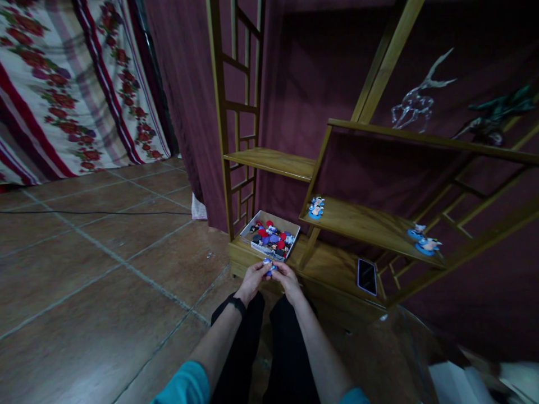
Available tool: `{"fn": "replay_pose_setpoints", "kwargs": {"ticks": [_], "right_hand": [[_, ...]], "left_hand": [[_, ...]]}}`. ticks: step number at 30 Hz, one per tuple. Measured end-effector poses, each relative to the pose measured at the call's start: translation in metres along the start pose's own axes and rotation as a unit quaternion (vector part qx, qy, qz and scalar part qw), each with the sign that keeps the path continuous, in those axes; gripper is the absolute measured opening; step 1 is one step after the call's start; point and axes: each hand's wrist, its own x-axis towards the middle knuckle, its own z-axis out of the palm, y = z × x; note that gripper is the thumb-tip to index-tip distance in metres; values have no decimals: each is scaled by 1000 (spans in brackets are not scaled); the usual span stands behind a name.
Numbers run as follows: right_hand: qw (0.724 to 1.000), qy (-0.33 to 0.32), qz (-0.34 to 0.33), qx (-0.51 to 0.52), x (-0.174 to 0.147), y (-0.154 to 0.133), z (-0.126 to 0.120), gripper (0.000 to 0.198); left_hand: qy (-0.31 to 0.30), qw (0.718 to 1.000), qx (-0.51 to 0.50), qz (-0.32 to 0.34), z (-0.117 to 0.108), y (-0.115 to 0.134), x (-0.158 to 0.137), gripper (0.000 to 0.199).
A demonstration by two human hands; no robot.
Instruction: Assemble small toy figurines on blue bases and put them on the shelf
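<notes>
A small blue and white figurine is pinched between both of my hands, just in front of the cabinet's low base. My left hand closes on its left side, and my right hand grips it from the right. The fingers cover much of it, so its finer shape is hidden. Right behind my hands stands an open white box holding several small figurines with red, blue and black round bases. Similar figurines with light blue bases stand on the shelf: a cluster at the left end and another cluster at the right.
A phone lies on the cabinet's lower board. The wooden shelf juts out above it. Higher up stand a clear deer ornament and a dark green ornament. A black cable crosses the tiled floor at left.
</notes>
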Motion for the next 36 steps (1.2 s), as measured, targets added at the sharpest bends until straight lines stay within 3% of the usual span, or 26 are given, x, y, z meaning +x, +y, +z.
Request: {"fn": "replay_pose_setpoints", "kwargs": {"ticks": [22,30,36], "right_hand": [[999,14,31,40,-4,-3,-1,40],[998,19,41,47,0,0,-1,42],[998,-18,30,53,-3,-2,-1,40]], "left_hand": [[-2,1000,-16,-12,-1,-5,2,44],[-5,1000,-10,-18,2,5,-4,36],[-17,999,24,27,3,8,-7,36]]}}
